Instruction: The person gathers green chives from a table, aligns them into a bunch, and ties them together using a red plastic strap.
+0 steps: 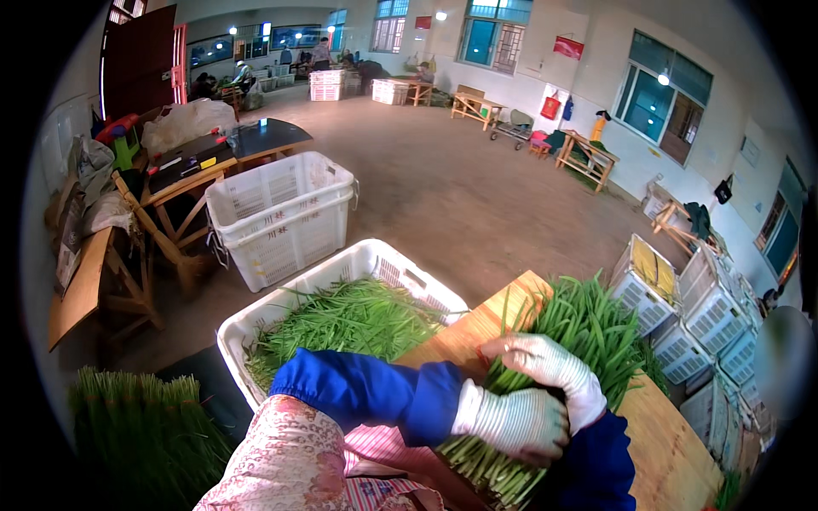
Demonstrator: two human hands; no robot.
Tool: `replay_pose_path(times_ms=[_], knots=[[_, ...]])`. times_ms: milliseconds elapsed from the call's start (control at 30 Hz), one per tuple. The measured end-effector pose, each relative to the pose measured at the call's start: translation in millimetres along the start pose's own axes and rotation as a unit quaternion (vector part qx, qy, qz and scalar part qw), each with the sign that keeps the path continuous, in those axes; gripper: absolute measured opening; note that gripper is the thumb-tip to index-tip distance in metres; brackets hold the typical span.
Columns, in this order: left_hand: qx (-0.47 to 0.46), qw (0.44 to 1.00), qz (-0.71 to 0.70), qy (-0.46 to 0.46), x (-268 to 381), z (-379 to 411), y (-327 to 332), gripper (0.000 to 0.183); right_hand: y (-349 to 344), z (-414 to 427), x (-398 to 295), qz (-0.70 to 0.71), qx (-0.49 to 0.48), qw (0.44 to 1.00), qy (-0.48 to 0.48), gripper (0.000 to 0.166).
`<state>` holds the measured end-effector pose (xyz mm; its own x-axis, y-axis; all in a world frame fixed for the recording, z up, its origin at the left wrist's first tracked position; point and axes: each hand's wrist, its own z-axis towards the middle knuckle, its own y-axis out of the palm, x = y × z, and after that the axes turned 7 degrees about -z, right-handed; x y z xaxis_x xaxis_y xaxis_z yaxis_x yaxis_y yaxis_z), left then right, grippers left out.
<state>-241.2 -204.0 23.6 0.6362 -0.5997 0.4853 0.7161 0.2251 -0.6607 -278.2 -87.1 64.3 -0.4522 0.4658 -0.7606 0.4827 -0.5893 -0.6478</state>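
A thick bundle of green leafy stalks (585, 319), apparently Chinese chives, lies across a wooden bench board (671, 441). Its leaves point away from me and its pale cut ends face my lap. My left hand (521, 421), in a white striped glove with bare fingertips, presses over the stem part. Just beyond it, my right hand (553, 367), gloved alike, curls across the bundle with its fingers towards the left. A bit of red, perhaps a band, shows at the right fingertips. The undersides of both hands and part of the stalks are hidden.
Left of the board stands a white plastic crate (236, 332) holding loose greens (358, 319). Tied bundles (137, 421) stand at lower left. Stacked white crates (281, 223) are beyond, near a dark table (271, 137). More crates (680, 351) pile up at right. People work far back.
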Motion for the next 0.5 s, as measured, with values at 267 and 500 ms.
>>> replay_pose_path(times_ms=[267,500], knots=[[0.226,0.967,-0.105,-0.046,78.1,-45.5,-15.1,0.023,8.3,-9.6,4.7,-0.238,0.026,0.971,-0.022,0.021],[0.487,0.745,-0.203,-0.407,94.7,-96.2,-7.2,0.036,11.5,-24.9,-7.0,-0.243,0.077,0.967,0.009,0.022]])
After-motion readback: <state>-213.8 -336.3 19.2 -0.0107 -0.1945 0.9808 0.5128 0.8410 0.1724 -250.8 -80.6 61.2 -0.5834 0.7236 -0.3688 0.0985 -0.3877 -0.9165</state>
